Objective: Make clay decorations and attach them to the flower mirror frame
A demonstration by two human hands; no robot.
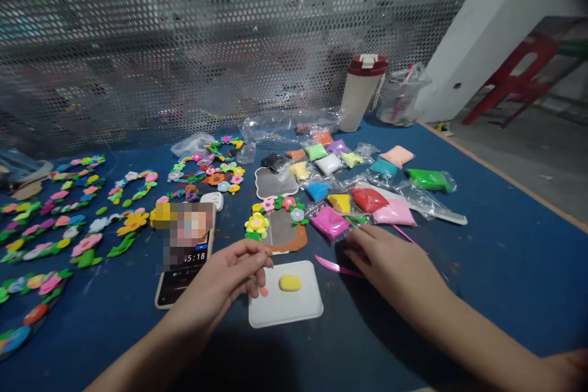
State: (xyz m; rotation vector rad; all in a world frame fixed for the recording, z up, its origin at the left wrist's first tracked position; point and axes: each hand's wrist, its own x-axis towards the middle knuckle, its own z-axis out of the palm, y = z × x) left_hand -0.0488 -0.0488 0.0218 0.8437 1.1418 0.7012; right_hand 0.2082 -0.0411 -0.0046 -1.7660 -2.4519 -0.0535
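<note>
My left hand [243,266] hovers over the left edge of a white tray [309,309], fingers curled in and thumb against the forefinger; whatever they pinch is too small to make out. Just under its fingertips shows a small pink bit of clay [263,291]. On the tray lies a yellow oval of clay [290,283]. My right hand [383,260] reaches down beside the clay packets, fingers bent and slightly apart, nothing visible between them. A pink plastic clay knife [333,266] lies by its fingertips. Behind the tray rests a flower-trimmed frame [301,237] with a brown lower corner.
Bagged clay, including a magenta packet [329,222] and a red one [370,199], spreads behind my right hand. A phone [184,275] lies left. Several clay-flower frames [133,187] cover the left side. A tumbler [361,98] stands at the back near a perforated metal panel [193,43].
</note>
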